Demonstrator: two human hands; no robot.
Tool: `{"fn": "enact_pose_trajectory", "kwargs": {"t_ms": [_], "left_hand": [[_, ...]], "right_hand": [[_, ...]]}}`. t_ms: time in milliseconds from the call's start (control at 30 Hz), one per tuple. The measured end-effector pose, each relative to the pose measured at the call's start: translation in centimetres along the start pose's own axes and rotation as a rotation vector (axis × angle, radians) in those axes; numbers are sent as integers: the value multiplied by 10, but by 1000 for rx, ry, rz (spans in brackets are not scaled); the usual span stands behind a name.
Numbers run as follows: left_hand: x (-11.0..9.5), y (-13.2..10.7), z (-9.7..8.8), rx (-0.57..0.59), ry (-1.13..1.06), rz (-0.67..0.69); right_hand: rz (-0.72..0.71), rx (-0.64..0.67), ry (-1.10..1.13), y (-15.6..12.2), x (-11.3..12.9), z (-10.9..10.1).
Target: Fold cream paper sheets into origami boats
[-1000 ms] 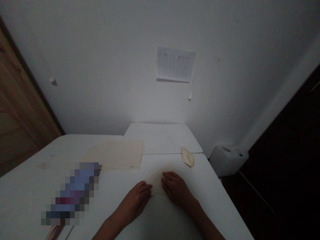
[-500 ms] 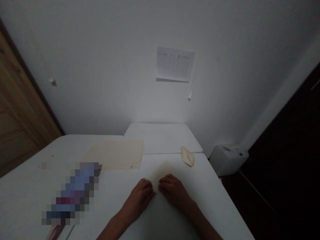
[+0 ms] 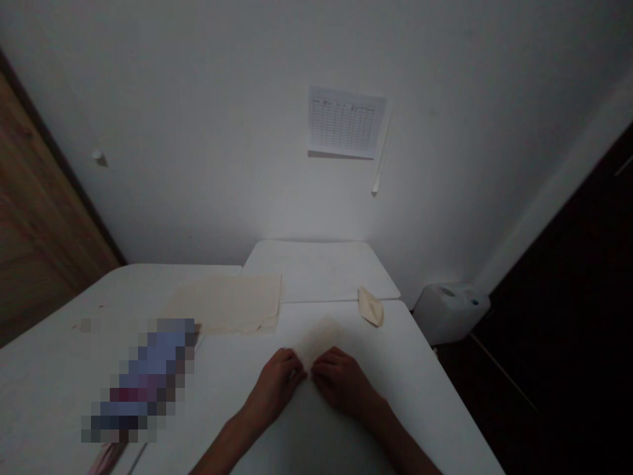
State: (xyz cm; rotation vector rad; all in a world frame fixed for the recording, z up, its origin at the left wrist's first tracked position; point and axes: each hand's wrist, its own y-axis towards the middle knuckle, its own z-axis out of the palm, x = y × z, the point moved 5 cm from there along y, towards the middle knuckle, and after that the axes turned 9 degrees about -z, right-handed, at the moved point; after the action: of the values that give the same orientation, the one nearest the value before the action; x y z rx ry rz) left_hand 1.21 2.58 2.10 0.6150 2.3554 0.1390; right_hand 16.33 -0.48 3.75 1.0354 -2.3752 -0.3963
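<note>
A thin beige sheet (image 3: 324, 333), which looks like pastry, lies on the white table in front of me. My left hand (image 3: 279, 376) pinches its near left edge, fingers curled together. On the near right edge my right hand (image 3: 341, 379) grips the same sheet with bent fingers. The two sets of fingertips almost meet at the sheet's near corner, which they mostly hide. Beyond my right hand rests a small folded beige piece (image 3: 370, 307), pointed at its ends. To the far left lies a stack of larger flat beige sheets (image 3: 232, 303).
A blurred-out blue item (image 3: 153, 376) lies at the left of the white table (image 3: 217, 409). The table's right edge slopes down past my right arm. A white plastic canister (image 3: 448, 313) stands beyond that edge. A printed paper (image 3: 346, 124) hangs on the wall.
My fingertips have come closer together at the sheet's near corner, and my left hand has shifted slightly. The view has tilted a little. Other things on the table stay in place.
</note>
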Motion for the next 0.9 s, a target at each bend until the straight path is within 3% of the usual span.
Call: {"fn": "enact_pose_trajectory", "kwargs": {"t_ms": [467, 900], "left_hand": [[8, -9, -9, 8, -116, 33], [19, -4, -7, -15, -118, -158]], "right_hand": [[89, -57, -25, 1, -1, 10], [89, -60, -72, 1, 3, 11]]}}
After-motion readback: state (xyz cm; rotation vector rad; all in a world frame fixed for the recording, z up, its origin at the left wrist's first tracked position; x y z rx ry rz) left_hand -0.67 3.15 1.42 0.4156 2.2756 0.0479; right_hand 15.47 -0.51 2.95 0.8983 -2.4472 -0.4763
